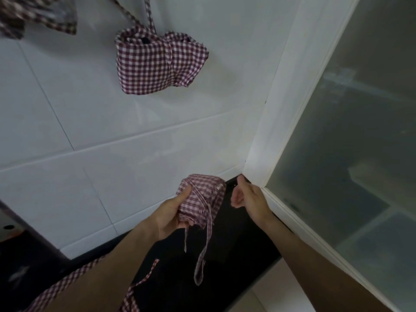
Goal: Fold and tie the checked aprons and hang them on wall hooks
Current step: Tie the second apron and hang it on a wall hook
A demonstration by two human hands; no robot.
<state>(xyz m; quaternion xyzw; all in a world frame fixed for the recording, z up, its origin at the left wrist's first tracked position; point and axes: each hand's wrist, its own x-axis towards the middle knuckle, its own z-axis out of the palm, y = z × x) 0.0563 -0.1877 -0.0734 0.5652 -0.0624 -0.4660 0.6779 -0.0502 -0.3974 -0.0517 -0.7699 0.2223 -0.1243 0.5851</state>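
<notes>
- Folded apron bundle (200, 199) sits low in the frame, just left of centre, above the dark counter (238, 244); my left hand (173, 212) grips it, thumb pressed on the front over the wrapped turns of strap.
- My right hand (247, 197) is just beside the bundle with fingers curled; it may be pinching a strap end, but I cannot tell, the view there being too dark.
- Two loose strap tails (206, 242) hang from the bundle's lower edge, so I judge the tying is not finished.
- To do this well I should keep the thumb down so the wraps do not slacken, draw a tail snug with the right hand, and leave a loop long enough for a hook.
- One tied apron (157, 61) already hangs on the tiled wall (67, 109) at upper centre, a fair model for length; another (38, 14) shows blurred at upper left.
- Checked cloth (67, 282) at lower left could snag the tails.
</notes>
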